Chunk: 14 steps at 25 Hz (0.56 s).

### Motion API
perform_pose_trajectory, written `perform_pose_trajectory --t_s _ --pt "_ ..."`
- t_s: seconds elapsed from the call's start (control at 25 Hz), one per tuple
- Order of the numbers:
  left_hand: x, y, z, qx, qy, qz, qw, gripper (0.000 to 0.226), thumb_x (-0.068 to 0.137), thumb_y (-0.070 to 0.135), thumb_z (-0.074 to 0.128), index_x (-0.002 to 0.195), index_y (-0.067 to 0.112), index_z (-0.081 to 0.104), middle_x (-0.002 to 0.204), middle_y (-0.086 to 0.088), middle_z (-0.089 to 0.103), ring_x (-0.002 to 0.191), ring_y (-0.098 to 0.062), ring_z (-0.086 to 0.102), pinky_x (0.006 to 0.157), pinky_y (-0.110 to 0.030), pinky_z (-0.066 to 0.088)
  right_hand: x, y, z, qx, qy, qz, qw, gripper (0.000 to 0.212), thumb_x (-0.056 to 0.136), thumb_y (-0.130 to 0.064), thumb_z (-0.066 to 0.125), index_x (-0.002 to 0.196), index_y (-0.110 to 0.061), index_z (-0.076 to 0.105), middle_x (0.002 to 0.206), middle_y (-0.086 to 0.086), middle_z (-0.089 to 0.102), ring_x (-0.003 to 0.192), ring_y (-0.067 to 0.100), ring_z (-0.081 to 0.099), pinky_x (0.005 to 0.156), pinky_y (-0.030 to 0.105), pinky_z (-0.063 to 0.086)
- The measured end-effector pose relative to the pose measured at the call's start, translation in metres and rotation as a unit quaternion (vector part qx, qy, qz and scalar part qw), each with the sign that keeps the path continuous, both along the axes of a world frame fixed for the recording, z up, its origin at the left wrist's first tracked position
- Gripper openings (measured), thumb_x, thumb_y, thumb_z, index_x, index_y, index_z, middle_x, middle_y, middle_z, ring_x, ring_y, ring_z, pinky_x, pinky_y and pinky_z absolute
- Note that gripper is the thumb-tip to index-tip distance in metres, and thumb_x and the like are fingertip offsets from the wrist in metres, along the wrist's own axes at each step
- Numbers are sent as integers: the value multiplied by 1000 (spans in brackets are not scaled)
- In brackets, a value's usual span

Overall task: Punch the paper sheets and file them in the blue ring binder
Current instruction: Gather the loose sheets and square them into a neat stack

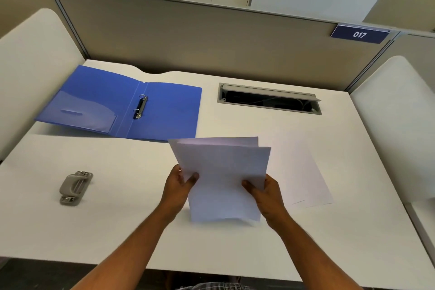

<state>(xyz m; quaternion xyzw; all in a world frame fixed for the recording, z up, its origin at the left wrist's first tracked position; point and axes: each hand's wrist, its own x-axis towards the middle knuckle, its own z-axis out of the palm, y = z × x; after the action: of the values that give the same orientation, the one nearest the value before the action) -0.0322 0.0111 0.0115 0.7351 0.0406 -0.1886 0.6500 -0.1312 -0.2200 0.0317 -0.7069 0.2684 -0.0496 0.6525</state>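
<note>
I hold a small stack of white paper sheets (223, 176) upright over the middle of the desk, its lower edge resting on the desktop. My left hand (179, 186) grips the stack's left edge and my right hand (263, 193) grips its right edge. The sheets are slightly fanned at the top. The blue ring binder (164, 113) lies open at the back left, its two metal rings (140, 106) closed and bare. A grey hole punch (75, 188) sits at the left, apart from both hands.
More white sheets (306, 172) lie flat on the white desk (117, 219), just right of the held stack. A grey cable slot (268, 99) is set into the desk at the back right. Beige partition walls enclose the desk on three sides.
</note>
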Motion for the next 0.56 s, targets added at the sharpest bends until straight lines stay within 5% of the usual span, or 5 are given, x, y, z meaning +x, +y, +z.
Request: perform_pose_trajectory --t_s 0.2,0.4,0.56 --pt "-9 -23 62 -8 -156 44 987 14 94 30 59 107 31 57 100 10 68 91 -14 68 69 -20 57 10 8 34 -48 -91 -84 991 26 88 -25 78 112 -23 69 100 -7 77 86 12 74 71 25 61" --pt "-13 -26 79 -19 -237 59 969 39 93 30 58 127 14 53 117 4 66 107 -7 63 88 -22 53 13 18 49 -69 -151 -107 980 25 88 -18 78 109 -26 66 100 -8 75 89 6 72 73 18 58" --pt "-17 -24 70 -5 -203 48 978 21 98 19 53 117 29 49 105 11 63 101 -14 63 76 -16 54 11 24 37 -77 -116 -74 987 32 89 -22 77 118 -21 65 106 -5 74 96 10 71 80 28 61"
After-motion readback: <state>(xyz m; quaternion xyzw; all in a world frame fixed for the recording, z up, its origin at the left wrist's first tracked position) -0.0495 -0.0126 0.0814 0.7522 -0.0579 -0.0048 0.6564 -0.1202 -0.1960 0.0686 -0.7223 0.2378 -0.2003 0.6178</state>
